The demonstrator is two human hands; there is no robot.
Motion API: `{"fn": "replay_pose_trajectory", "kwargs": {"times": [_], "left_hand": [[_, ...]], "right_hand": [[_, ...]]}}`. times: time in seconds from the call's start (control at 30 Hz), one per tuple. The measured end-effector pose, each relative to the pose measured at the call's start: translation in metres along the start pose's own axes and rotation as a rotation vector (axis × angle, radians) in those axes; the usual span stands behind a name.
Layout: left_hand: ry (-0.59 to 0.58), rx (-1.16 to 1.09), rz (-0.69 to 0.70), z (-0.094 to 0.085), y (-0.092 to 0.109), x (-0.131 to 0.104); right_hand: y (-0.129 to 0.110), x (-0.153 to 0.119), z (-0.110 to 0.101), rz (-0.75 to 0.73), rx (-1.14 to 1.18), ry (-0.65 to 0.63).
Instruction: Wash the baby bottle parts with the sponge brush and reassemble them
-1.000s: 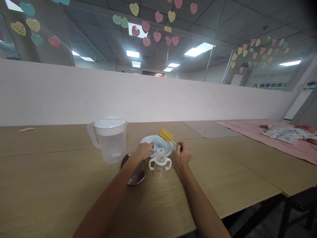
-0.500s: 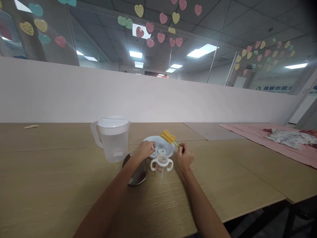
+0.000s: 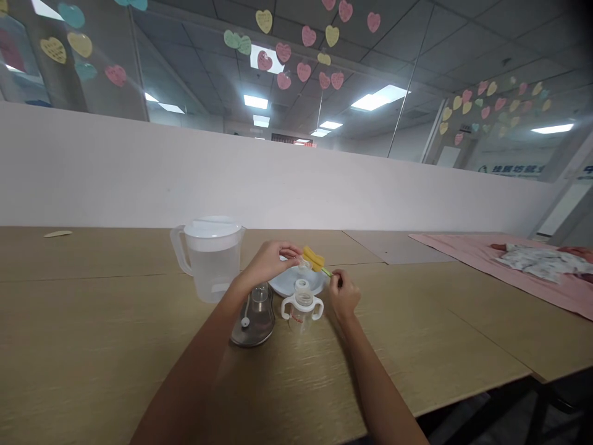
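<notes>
Left hand (image 3: 273, 259) pinches a clear piece (image 3: 304, 264) by the sponge brush (image 3: 315, 259) the right hand (image 3: 344, 295) grips.

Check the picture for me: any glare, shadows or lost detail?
Head view, top: ceiling lights glare in the glass; head view, upper right: the corner darkens; head view, centre: the clear piece at the left hand is small and hard to make out; head view, lower middle: a soft shadow lies on the table beside the right forearm.
</notes>
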State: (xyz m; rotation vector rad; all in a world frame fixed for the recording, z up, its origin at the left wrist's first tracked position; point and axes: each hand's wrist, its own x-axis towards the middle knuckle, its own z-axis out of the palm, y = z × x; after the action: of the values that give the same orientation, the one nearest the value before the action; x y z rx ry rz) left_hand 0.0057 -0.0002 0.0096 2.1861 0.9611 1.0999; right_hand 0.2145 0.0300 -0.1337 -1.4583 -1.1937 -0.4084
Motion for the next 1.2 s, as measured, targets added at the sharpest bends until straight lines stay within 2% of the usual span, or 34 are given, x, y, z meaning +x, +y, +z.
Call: {"fn": "replay_pose_trajectory", "kwargs": {"times": [0.1,0.3,0.5,0.8,1.0,1.2], "left_hand": [[0.001,-0.017,0.027,0.0012,0.0047,-0.0006],[0.105,0.047,0.018,0.0008,0.0038,0.0006],[0.155,0.059,0.021,-0.0002,0.0043,0.0009],[0.275,0.371,0.047,-0.0029,0.0058,0.0004],[0.265,0.517,-0.016,-0.0044,0.0044,0.0001],[0.228,0.652,-0.043,-0.0036,0.0025,-0.0004]], "right_hand": [[0.0004,-0.0004,0.0003,-0.017,0.016,-0.011],[-0.0007,-0.0011,-0.0009,-0.055,0.035,-0.015],[-0.0025,-0.0003,-0.0028,-0.035,0.037,-0.036],[-0.0015,-0.0009,-0.0023,-0.067,0.106,-0.013],[-0.0001,-0.0010,-0.0026,-0.039,0.097,0.029],[-0.0057,0.0026,-0.0087,0.064,0.133,0.079]]}}
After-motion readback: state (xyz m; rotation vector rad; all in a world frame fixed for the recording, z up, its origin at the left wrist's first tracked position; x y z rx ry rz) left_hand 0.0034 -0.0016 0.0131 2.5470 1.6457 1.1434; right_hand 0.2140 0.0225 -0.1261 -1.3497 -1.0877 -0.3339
